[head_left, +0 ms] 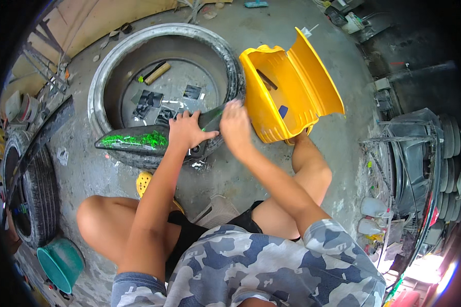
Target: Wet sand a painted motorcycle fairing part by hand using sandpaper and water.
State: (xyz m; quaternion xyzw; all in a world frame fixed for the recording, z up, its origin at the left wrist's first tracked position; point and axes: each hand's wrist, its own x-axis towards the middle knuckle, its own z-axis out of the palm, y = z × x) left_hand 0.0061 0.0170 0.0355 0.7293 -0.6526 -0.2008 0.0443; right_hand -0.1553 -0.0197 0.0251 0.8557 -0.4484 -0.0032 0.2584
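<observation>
A long, curved black panel [143,140] rests across the near edge of a big tyre [100,100]. Bright green flecks cover its left end, and a smaller green patch shows near its right part. My left hand [188,134] lies spread on the panel's middle, holding it down. At the panel's right end my right hand [235,123] presses with curled fingers, a little blurred; whatever is under them is hidden. Inside the tyre lie dark sheet pieces [149,98] and a tan stick-like thing [157,73].
A yellow open bin [264,110] with its lid swung out stands right of the tyre, a few objects inside. Another tyre [43,194] and a green bucket [61,263] are at the left. A cluttered rack [412,163] with bottles [372,207] lines the right side.
</observation>
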